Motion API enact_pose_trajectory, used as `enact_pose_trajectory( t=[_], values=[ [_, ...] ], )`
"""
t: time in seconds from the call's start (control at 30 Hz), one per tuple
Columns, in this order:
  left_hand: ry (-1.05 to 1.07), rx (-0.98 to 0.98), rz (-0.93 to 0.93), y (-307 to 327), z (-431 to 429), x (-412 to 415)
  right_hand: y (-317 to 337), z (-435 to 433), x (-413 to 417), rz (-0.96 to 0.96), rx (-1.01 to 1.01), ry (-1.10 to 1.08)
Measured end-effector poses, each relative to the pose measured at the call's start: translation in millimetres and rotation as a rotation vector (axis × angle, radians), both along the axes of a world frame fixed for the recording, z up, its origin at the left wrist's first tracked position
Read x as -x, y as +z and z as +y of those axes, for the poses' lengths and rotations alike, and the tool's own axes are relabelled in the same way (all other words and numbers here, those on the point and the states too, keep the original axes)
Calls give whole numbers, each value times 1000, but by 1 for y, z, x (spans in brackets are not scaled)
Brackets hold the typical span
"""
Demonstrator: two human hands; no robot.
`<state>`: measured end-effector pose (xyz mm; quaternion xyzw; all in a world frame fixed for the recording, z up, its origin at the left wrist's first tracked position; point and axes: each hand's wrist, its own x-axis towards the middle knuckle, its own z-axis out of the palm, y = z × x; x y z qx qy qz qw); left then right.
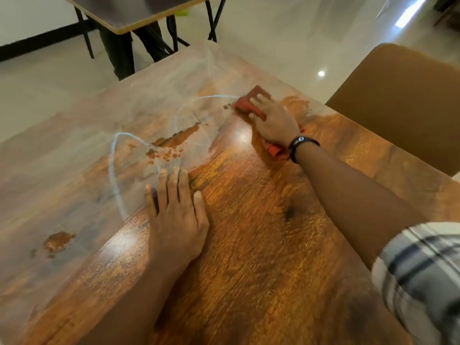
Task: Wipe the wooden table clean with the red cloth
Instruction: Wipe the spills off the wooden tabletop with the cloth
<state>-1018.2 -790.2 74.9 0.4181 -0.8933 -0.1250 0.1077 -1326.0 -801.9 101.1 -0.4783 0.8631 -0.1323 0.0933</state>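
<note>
The wooden table [261, 245] fills most of the view. Its far and left parts carry a pale dusty film with white curved streaks [117, 170], while the near right part shows bare glossy wood. My right hand [273, 118] presses the red cloth [249, 103] flat on the table near the far right edge, fingers spread over it. A corner of the cloth sticks out under the wrist. My left hand [176, 215] rests flat on the table's middle, fingers straight, holding nothing.
A brown chair back [398, 100] stands past the table's right edge. Another table [129, 13] with black legs stands beyond the far end, on a pale tiled floor [286, 33]. Bare patches [58, 241] break the film at left.
</note>
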Motion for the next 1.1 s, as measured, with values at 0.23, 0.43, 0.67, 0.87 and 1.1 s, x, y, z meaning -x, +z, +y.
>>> enact_pose_trajectory(
  t=[0.23, 0.43, 0.67, 0.87, 1.1],
  values=[
    [11, -7, 4, -2, 0, -1, 4, 61, 60, -21, -8, -409],
    [-5, -18, 8, -2, 1, 3, -2, 102, 71, -23, 16, -634],
    [0, -5, 12, -5, 0, 4, 3, -18, 38, 23, -38, -299],
    [14, -4, -4, -2, 1, 2, -9, -31, -55, 1, 68, 60],
    [8, -5, -1, -3, 1, 2, -3, 15, 14, 21, 46, -104]
  ],
)
